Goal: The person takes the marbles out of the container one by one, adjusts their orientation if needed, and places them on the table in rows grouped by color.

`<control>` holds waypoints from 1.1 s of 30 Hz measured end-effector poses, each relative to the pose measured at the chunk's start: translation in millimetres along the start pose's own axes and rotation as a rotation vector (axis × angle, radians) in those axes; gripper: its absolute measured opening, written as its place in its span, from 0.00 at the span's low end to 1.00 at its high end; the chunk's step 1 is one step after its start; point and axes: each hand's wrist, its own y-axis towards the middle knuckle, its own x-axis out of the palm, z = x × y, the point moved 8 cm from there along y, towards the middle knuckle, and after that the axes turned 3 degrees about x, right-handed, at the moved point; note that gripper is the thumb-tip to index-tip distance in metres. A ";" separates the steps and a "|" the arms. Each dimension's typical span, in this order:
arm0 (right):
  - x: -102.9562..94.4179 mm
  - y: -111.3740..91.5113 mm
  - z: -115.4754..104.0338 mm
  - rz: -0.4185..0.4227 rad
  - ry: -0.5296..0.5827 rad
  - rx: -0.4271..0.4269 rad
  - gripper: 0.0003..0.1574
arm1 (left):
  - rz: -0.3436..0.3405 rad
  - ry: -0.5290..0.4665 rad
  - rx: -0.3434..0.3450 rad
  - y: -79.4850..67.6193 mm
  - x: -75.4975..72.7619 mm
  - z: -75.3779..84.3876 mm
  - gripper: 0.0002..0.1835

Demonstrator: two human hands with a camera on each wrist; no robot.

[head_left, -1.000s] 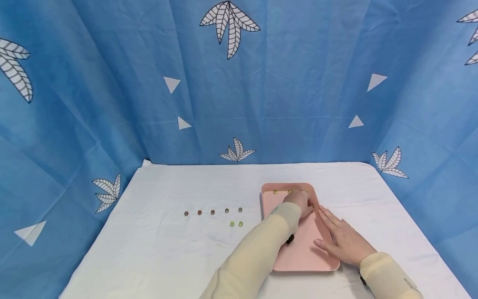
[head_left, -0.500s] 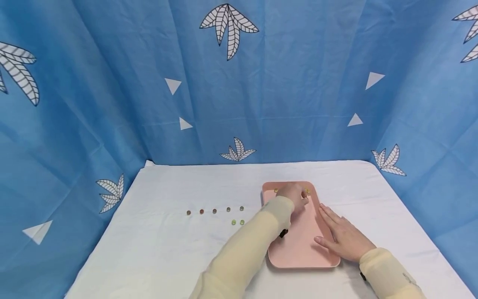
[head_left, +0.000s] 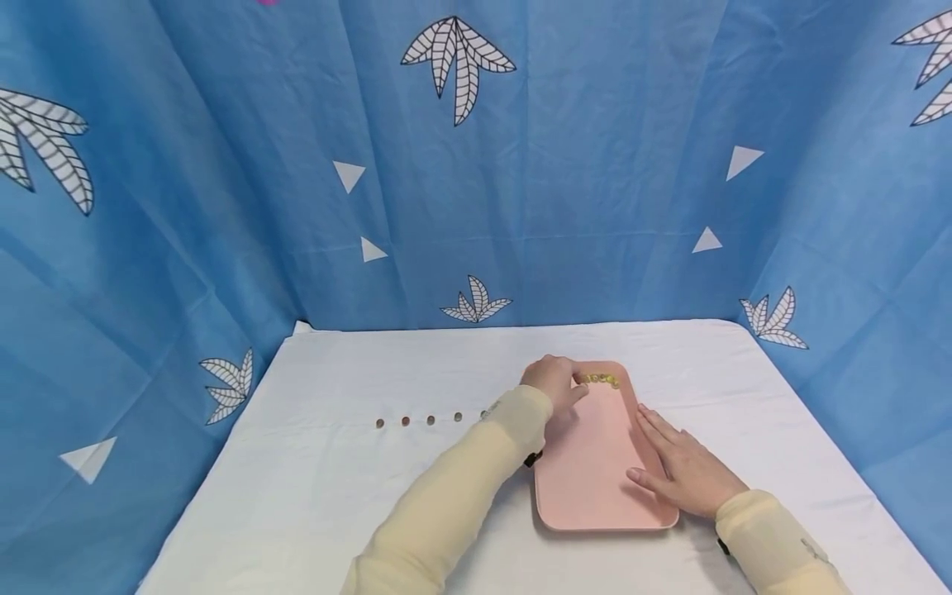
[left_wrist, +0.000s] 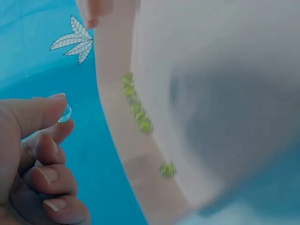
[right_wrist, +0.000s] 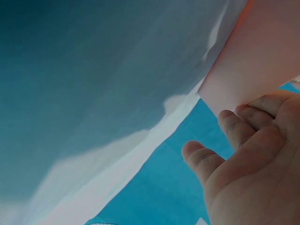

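Note:
My left hand (head_left: 552,382) is over the far left corner of the pink tray (head_left: 587,487). Between thumb and forefinger it pinches a clear glass marble (left_wrist: 66,114), seen in the left wrist view. Several yellow-green marbles (head_left: 601,378) sit in a row along the tray's far wall; in the left wrist view a single green marble (left_wrist: 167,169) lies apart from them. My right hand (head_left: 687,471) rests on the tray's right rim, fingers straight and the thumb reaching inward over the tray. It holds nothing.
Several small dark round pieces (head_left: 430,420) stand in a spaced line on the white tablecloth (head_left: 297,487), left of the tray. My left sleeve (head_left: 461,479) crosses the cloth beside the tray. A blue patterned curtain (head_left: 617,165) rises behind the table.
My left hand has moved left along the tray's far side, uncovering the row of marbles. Its forearm now hides two green marbles on the cloth. My right hand stays at the rim.

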 end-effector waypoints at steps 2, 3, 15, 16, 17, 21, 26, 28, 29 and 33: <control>0.7 0.2 0.3 -0.008 0.002 0.002 0.57 | 0.014 0.010 0.005 -4.8 -7.1 -5.5 0.07; 1.3 0.1 1.2 -0.014 0.004 0.010 0.57 | 0.019 0.007 0.008 -7.4 -10.5 -8.3 0.07; 4.4 -1.1 3.2 -0.065 0.025 0.048 0.57 | 0.081 -0.089 -0.007 -43.9 -49.4 -50.4 0.11; 4.4 -1.1 3.1 -0.064 0.023 0.046 0.57 | 0.087 -0.094 -0.010 -47.5 -52.6 -54.9 0.11; 3.9 -1.1 2.6 -0.060 0.019 0.037 0.57 | 0.097 -0.095 -0.011 -51.0 -56.0 -59.4 0.11; 1.9 -1.0 1.8 -0.039 0.011 0.010 0.56 | 0.140 -0.092 -0.007 -65.3 -67.8 -76.4 0.09; -0.5 -0.7 1.1 -0.041 0.018 0.003 0.55 | 0.174 -0.087 -0.010 -82.2 -76.1 -93.9 0.08; -1.0 -0.5 1.0 -0.045 0.019 0.007 0.56 | 0.178 -0.088 -0.018 -88.1 -77.0 -100.1 0.08; -1.1 -0.4 0.8 -0.047 0.018 0.007 0.56 | 0.178 -0.095 -0.022 -91.0 -77.0 -103.0 0.08; -1.3 0.1 -0.2 -0.043 0.022 0.005 0.56 | 0.174 -0.115 -0.049 -101.4 -74.3 -115.5 0.08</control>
